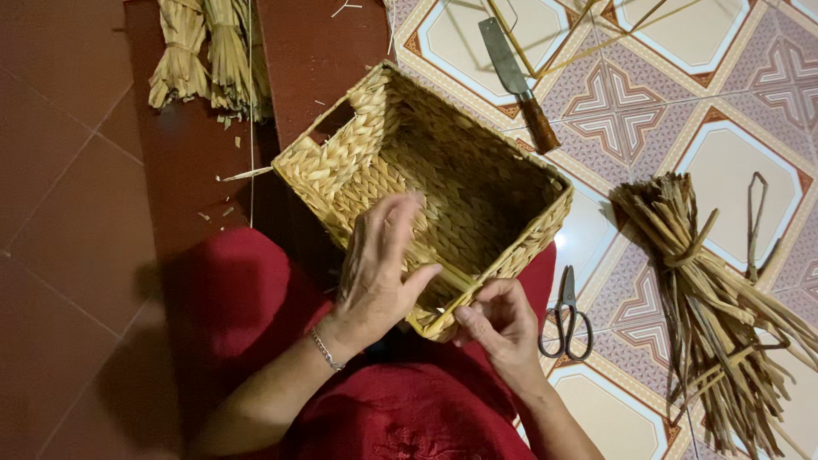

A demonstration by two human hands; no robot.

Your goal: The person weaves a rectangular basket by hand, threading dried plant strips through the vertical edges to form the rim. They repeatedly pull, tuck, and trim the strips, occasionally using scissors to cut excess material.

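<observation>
A rectangular woven straw basket (366, 145) rests on my lap, its mouth facing up and a handle slot in its left wall. My left hand (379, 268) lies over the basket's near rim, fingers spread inside and thumb pressing the edge. My right hand (498, 328) pinches a straw strand at the near corner of the rim, just right of the left thumb. A thin bracelet circles my left wrist. Red cloth covers my lap under the basket.
Black-handled scissors (567, 319) lie on the patterned tile floor right of my right hand. A knife (515, 81) with a wooden handle lies beyond the basket. A bundle of dried straw (711, 307) sits at the right, another bundle (209, 55) at top left.
</observation>
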